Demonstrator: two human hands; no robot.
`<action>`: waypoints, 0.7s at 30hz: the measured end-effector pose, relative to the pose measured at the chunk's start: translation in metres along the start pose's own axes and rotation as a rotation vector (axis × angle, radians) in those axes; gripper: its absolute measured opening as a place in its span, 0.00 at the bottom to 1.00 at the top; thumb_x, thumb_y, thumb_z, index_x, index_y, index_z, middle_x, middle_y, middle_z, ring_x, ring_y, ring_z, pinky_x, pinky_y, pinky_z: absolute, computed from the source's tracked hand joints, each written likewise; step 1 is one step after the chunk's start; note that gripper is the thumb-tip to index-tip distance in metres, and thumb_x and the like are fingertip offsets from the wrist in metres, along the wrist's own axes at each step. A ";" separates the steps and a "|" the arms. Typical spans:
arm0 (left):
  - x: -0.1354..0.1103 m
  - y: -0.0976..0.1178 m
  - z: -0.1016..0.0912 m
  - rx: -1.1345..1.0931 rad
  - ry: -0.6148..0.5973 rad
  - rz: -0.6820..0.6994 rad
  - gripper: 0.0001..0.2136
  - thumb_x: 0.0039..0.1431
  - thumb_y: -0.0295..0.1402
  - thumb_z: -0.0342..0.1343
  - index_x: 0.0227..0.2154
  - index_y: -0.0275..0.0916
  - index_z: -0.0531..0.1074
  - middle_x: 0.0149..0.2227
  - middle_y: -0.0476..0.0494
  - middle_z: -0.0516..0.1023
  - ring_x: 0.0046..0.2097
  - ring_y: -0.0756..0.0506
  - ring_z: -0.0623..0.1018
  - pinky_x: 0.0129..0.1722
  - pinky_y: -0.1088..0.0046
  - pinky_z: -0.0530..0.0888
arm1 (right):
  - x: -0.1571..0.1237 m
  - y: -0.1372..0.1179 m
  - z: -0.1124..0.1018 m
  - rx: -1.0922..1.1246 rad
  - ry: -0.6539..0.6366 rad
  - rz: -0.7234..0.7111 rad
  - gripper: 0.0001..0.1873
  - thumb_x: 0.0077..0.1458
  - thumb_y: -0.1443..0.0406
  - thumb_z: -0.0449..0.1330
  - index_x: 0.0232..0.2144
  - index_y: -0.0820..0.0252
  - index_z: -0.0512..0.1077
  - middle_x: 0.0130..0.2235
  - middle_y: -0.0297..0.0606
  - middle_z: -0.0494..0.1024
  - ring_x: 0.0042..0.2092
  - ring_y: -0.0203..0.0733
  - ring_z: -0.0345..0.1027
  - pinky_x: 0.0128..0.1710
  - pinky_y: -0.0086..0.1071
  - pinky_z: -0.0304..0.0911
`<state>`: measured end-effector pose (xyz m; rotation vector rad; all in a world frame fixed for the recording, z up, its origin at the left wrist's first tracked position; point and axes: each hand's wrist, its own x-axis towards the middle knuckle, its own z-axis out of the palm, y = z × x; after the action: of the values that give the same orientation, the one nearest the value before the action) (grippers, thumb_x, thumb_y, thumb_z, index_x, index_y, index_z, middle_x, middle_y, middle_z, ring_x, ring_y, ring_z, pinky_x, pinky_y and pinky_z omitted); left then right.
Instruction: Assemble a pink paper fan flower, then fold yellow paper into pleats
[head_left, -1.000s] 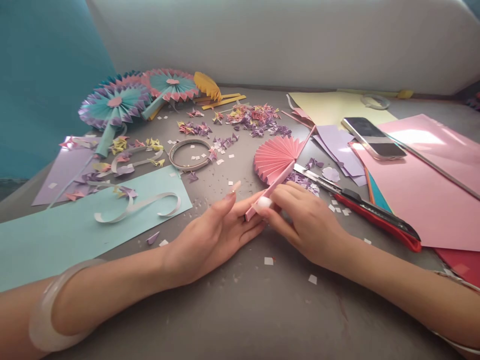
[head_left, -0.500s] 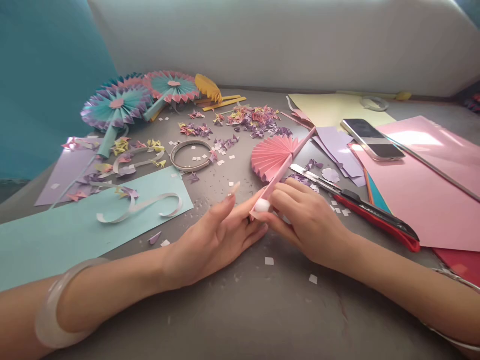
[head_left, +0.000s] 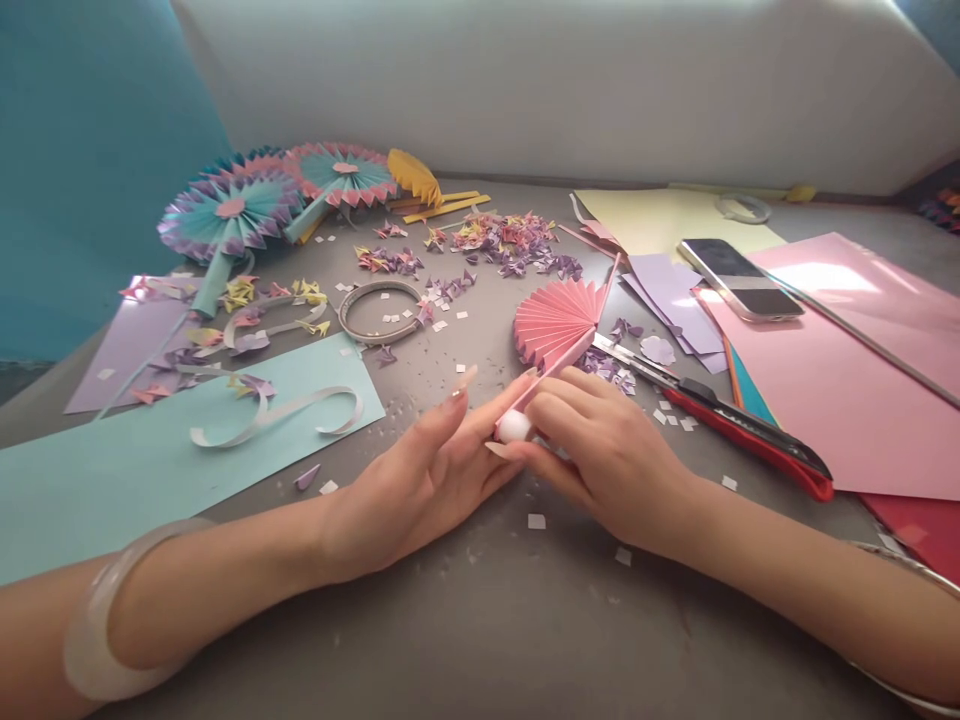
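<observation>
A half-unfolded pink pleated paper fan lies on the grey table, its folded pink handle strip running down toward me. My left hand lies flat beside the strip's near end, fingers stretched out and touching it. My right hand is curled over that same end, pinching a small white round thing, perhaps a glue stick tip, against the strip.
A red utility knife lies right of my right hand. Pink paper sheets, a phone and lilac paper sit further right. A light blue sheet, a tape ring, finished fans and scattered scraps cover the left and middle.
The pink fan has swung slightly, its handle end shifting a little left and toward me under my right hand. Both hands have stayed in nearly the same place.
</observation>
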<state>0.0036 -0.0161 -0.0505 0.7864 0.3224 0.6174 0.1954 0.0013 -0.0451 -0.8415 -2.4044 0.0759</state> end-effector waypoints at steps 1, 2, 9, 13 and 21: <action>0.000 0.000 0.001 0.010 0.004 0.003 0.35 0.68 0.53 0.33 0.69 0.36 0.36 0.72 0.49 0.41 0.71 0.42 0.43 0.69 0.60 0.41 | 0.000 0.002 -0.001 0.015 -0.007 0.014 0.14 0.67 0.61 0.48 0.27 0.56 0.60 0.29 0.37 0.70 0.33 0.41 0.59 0.34 0.33 0.57; -0.001 0.001 0.001 0.020 0.002 0.009 0.34 0.68 0.53 0.33 0.69 0.38 0.37 0.72 0.51 0.40 0.71 0.43 0.42 0.69 0.62 0.41 | 0.001 0.004 -0.001 0.022 -0.017 0.039 0.14 0.67 0.61 0.48 0.28 0.57 0.60 0.29 0.37 0.70 0.34 0.41 0.59 0.35 0.33 0.57; -0.002 0.001 0.002 0.044 -0.028 0.014 0.32 0.69 0.52 0.31 0.69 0.40 0.42 0.72 0.56 0.41 0.71 0.45 0.39 0.69 0.66 0.43 | 0.002 0.005 -0.004 0.069 -0.047 0.112 0.14 0.68 0.61 0.48 0.28 0.56 0.60 0.27 0.34 0.67 0.33 0.40 0.58 0.34 0.32 0.56; -0.004 0.002 0.003 0.026 -0.031 0.009 0.31 0.69 0.52 0.31 0.69 0.42 0.41 0.72 0.58 0.40 0.71 0.46 0.37 0.69 0.67 0.43 | 0.002 0.007 -0.006 0.058 -0.047 0.180 0.15 0.68 0.60 0.48 0.28 0.57 0.60 0.27 0.33 0.66 0.32 0.39 0.58 0.33 0.32 0.55; -0.004 0.003 0.003 0.024 -0.016 0.011 0.31 0.69 0.52 0.32 0.69 0.42 0.44 0.72 0.58 0.40 0.71 0.44 0.35 0.69 0.65 0.41 | 0.001 0.010 -0.004 0.148 -0.093 0.245 0.15 0.68 0.60 0.47 0.28 0.57 0.62 0.30 0.34 0.70 0.34 0.39 0.61 0.35 0.32 0.56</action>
<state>0.0010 -0.0185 -0.0464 0.8161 0.3109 0.6184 0.2023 0.0093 -0.0434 -1.0779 -2.3349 0.3915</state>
